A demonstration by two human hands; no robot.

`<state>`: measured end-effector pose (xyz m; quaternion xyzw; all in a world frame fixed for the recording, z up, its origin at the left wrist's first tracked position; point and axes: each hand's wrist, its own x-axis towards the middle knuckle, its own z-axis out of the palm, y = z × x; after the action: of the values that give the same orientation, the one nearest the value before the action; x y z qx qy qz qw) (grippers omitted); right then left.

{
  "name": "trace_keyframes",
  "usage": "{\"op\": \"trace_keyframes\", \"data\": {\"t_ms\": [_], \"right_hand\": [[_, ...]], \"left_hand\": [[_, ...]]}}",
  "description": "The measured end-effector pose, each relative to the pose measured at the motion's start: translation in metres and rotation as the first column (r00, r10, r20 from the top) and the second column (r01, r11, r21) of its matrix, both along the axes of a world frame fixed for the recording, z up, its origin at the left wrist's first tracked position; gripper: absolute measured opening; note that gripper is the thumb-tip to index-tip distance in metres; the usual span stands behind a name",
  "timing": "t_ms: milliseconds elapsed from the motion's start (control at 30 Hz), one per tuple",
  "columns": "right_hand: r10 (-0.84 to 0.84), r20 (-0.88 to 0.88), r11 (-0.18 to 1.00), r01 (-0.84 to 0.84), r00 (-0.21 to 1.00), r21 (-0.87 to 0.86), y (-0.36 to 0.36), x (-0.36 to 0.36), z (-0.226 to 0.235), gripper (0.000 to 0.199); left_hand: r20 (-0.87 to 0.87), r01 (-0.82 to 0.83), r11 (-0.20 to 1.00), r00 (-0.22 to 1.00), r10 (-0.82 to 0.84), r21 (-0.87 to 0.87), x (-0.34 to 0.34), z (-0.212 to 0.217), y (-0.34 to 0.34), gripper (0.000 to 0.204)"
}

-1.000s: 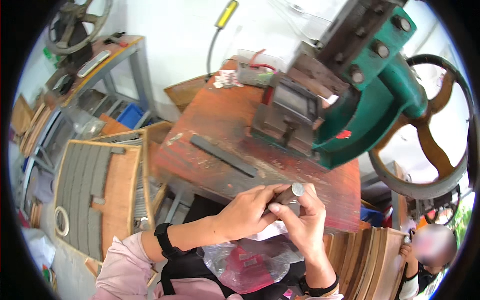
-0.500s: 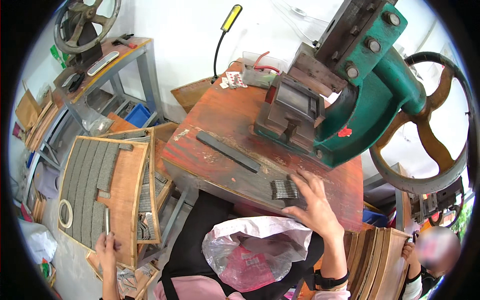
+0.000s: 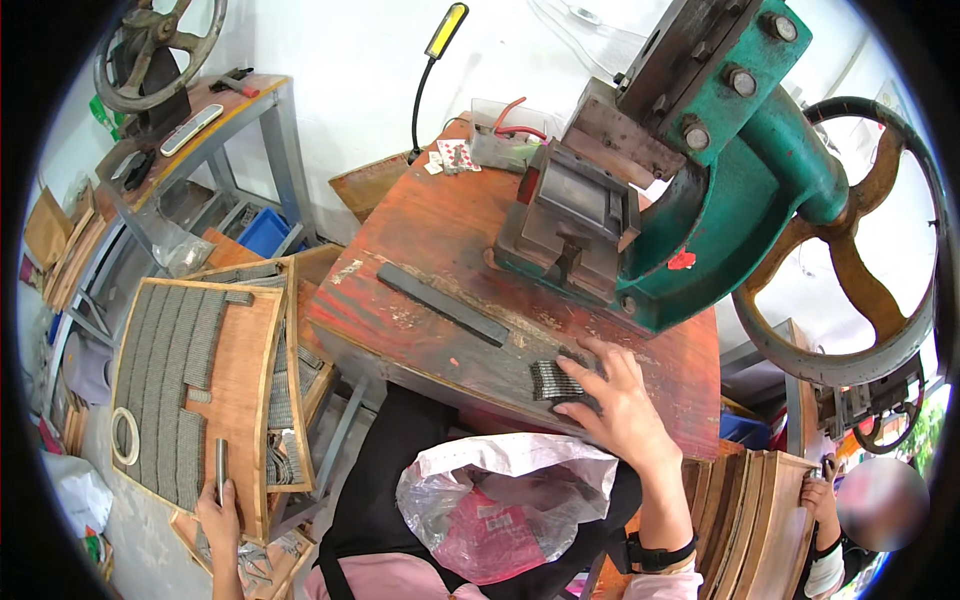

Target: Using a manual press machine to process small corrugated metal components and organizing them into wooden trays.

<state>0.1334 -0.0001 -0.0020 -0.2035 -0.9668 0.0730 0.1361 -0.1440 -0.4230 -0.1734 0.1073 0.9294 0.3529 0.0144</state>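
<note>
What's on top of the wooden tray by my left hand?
Rows of grey strips and a pale ring lie on the wooden tray; your left hand holds a metal rod at its near end. What's beneath the strips is covered.

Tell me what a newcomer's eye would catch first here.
Probably the green press with its big spoked wheel, filling the upper right. Next, the right hand, spread at a small ribbed piece near the front of the bench. Then, at lower left, the left hand gripping a metal rod by a wooden tray partly covered in grey strips.
</note>
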Motion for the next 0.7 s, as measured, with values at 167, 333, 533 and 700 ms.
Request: {"op": "trace_keyframes", "data": {"t_ms": [167, 333, 533, 700], "right_hand": [[-0.062, -0.02, 0.975, 0.065, 0.998, 0.215, 0.0, 0.004, -0.022, 0.049], [-0.034, -0.074, 0.984, 0.046, 0.997, 0.174, -0.003, -0.003, -0.026, 0.047], [-0.033, -0.145, 0.992, 0.051, 0.989, 0.119, 0.005, 0.006, -0.036, 0.047], [0.0, -0.192, 0.996, 0.017, 0.981, 0.086, 0.003, 0.005, -0.035, 0.047]], "left_hand": [[-0.094, 0.139, 0.806, 0.968, -0.234, -0.575, -0.001, 0.011, -0.002, 0.037], [-0.334, 0.342, 0.938, 0.891, -0.307, 0.049, 0.027, 0.068, 0.092, 0.035], [-0.565, 0.94, 0.274, 0.34, -0.752, 0.201, 0.078, 0.1, 0.273, 0.062], [-0.443, 0.963, 0.269, 0.248, -0.861, 0.016, 0.107, 0.112, 0.337, 0.076]]}}
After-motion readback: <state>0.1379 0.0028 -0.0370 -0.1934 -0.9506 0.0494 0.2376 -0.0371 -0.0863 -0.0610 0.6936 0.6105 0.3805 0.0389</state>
